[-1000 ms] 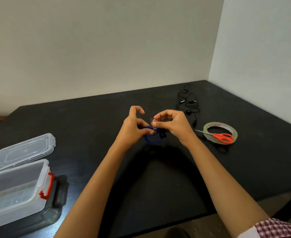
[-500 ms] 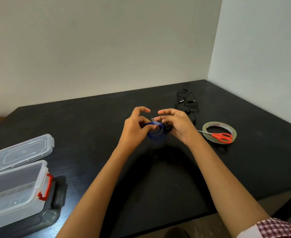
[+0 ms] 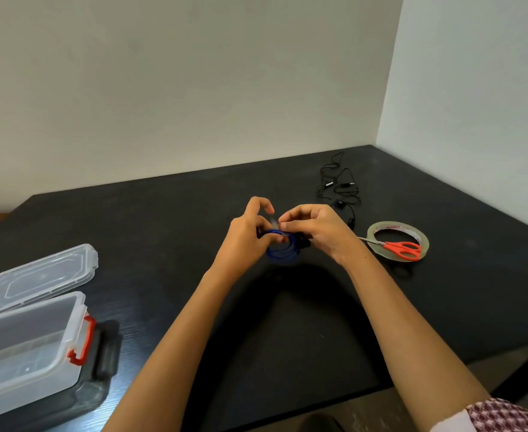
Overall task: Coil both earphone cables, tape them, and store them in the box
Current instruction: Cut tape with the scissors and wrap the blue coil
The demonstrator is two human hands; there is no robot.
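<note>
Blue earphone cable (image 3: 283, 249), wound into a small coil, sits in the middle of the frame, held just above the black wooden table (image 3: 163, 244) between both hands. The left hand (image 3: 247, 235) grips the coil's left side with thumb and lower fingers curled round it, the forefinger arched free above. The right hand (image 3: 322, 229) pinches the coil's top edge, fingertips pressed together. A pale sliver shows there, too blurred to name.

Behind the right hand, toward the upper right, a thin black earphone cable (image 3: 339, 188) lies loose and uncoiled on the table. At right a roll of clear tape (image 3: 424, 241) lies flat, with red-handled scissors (image 3: 404, 249) resting across it. At lower left stands an open clear plastic box (image 3: 38, 308) with red latches, its clear lid (image 3: 41, 275) lying just behind it.
</note>
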